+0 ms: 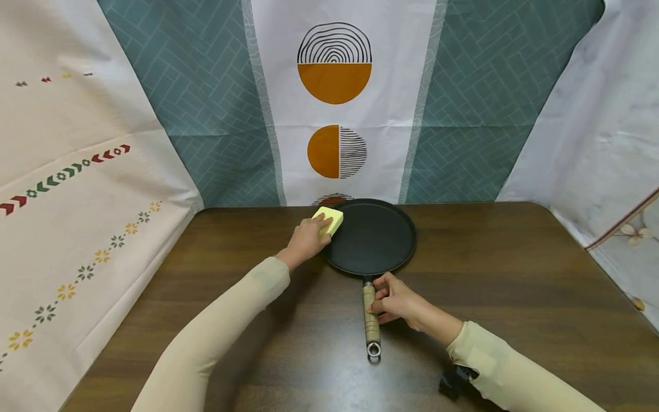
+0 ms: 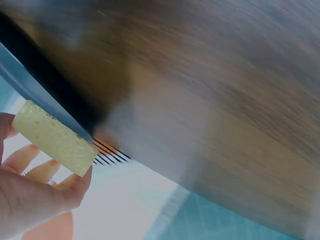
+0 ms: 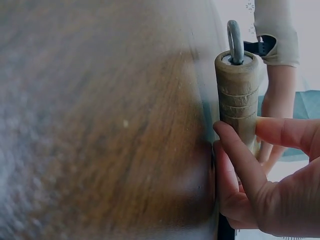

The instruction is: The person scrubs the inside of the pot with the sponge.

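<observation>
A round, flat black pan [image 1: 372, 237] lies toward the far side of the table, its wooden handle [image 1: 371, 320] pointing at me. My left hand [image 1: 307, 237] holds a pale yellow sponge [image 1: 334, 220] at the pan's left rim. In the left wrist view the fingers and thumb grip the sponge [image 2: 56, 137] by its edges, close to the dark rim. My right hand [image 1: 399, 303] pinches the handle near the pan; the right wrist view has thumb and fingers on either side of the wooden handle [image 3: 238, 100], which ends in a metal ring [image 3: 235, 41].
The brown wooden table [image 1: 515, 274] ends at a patterned teal and white cloth [image 1: 216, 103] hanging behind it. A cream embroidered cloth [image 1: 77, 229] hangs along the left, and a whitish one [image 1: 607, 143] on the right. A black device [image 1: 453, 382] shows under the right sleeve.
</observation>
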